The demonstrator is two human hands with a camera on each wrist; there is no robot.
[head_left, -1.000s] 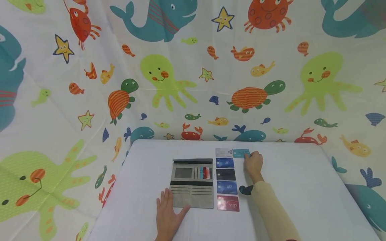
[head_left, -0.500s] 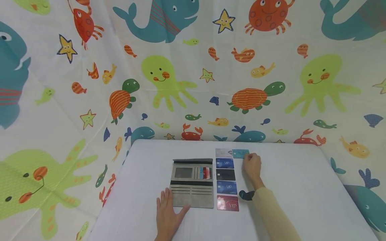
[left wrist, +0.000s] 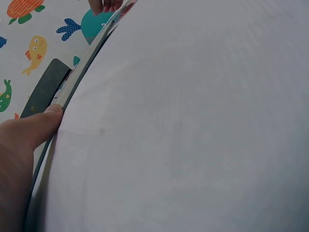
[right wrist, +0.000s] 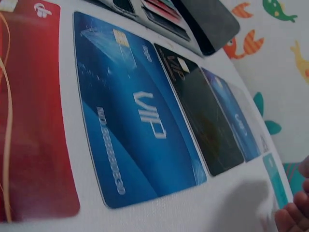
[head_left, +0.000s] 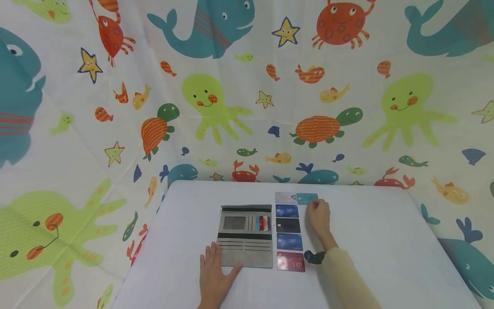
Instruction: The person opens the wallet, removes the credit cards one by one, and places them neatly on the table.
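Where the bent fingertips of the right hand (head_left: 320,216) meet its lower right corner, a flat teal plastic card (head_left: 305,198) lies on the white-covered counter (head_left: 386,240), just right of a pale silver card (head_left: 284,197). I cannot tell whether that hand's grip is pinching the teal card or only touching it. Below the silver one, a column runs down: a blue VIP card (head_left: 287,210), a black card (head_left: 287,225), a second blue VIP card (head_left: 289,241) and a red VIP card (head_left: 290,262). Beside the column, a grey, wide-open wallet (head_left: 251,259) holds light-blue, red and white cards (head_left: 263,223) tucked in its upper right slots, next to a dark window pocket (head_left: 234,222); two columns of slots line its lower half. The left hand (head_left: 216,274), its grip released, rests with fingers spread at the wallet's lower left corner. Behind hangs a white cloth (head_left: 231,163) printed with sea creatures.
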